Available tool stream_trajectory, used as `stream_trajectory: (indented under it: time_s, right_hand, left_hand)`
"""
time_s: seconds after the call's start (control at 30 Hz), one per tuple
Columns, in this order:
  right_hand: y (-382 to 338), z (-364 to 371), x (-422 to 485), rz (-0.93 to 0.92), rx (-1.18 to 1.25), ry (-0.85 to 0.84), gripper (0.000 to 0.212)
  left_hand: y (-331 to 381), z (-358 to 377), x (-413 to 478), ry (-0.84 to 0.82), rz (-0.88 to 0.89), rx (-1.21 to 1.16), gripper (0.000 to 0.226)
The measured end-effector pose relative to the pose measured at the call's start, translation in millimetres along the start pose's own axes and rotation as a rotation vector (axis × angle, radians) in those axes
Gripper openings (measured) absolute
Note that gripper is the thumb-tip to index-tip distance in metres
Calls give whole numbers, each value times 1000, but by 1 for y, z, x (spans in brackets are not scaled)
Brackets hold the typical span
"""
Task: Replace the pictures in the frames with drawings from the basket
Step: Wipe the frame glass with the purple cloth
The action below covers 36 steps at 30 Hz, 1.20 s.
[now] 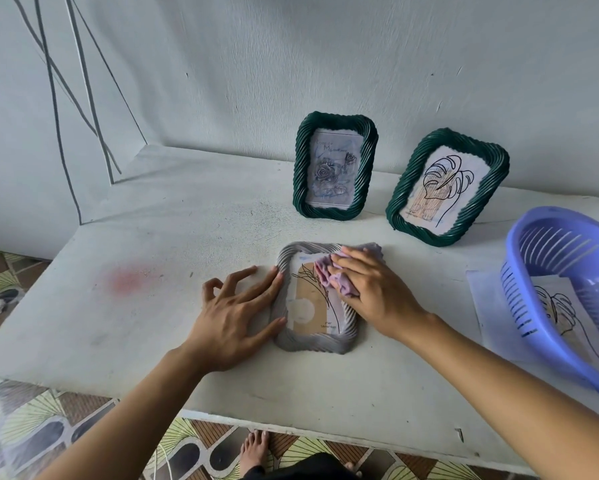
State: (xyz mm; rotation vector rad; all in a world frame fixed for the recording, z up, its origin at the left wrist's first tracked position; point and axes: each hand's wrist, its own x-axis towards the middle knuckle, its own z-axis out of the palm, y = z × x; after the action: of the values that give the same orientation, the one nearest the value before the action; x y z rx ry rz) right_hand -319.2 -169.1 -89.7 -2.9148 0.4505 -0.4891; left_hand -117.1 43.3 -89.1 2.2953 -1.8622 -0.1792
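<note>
Grey frame [312, 343]: flat, centre, long axis up-picture, between hands.
Left hand [235, 310]: spread, bracing rim.
Right hand [372, 289]: presses cloth [327, 276] on glass.

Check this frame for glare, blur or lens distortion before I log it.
Head view: soft, even light, only faint shadows beside the left hand and right hand; no glare on the gray frame, its drawing is readable; wide-angle bending curves the table edge and stretches the blue basket at the right border; overall slightly soft.
</note>
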Motion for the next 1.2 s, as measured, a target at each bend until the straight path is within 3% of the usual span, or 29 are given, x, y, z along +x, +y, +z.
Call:
stream_trajectory:
  time_s: [0.17,0.3,0.87,1.2]
  right_hand:
    - [-21,17,22,80,-22,73,30]
    - [-40,25,31,102,45,124,37]
    - [-44,-17,-19,-112,444,-261,40]
    - [-7,-18,-26,-20,273,-111,52]
  left_hand:
    - [1,1,1,5,-10,-8,74]
    - [1,2,2,4,-8,-6,76]
    - [0,4,2,24,-11,6,77]
    - [-1,3,3,16,-13,-15,75]
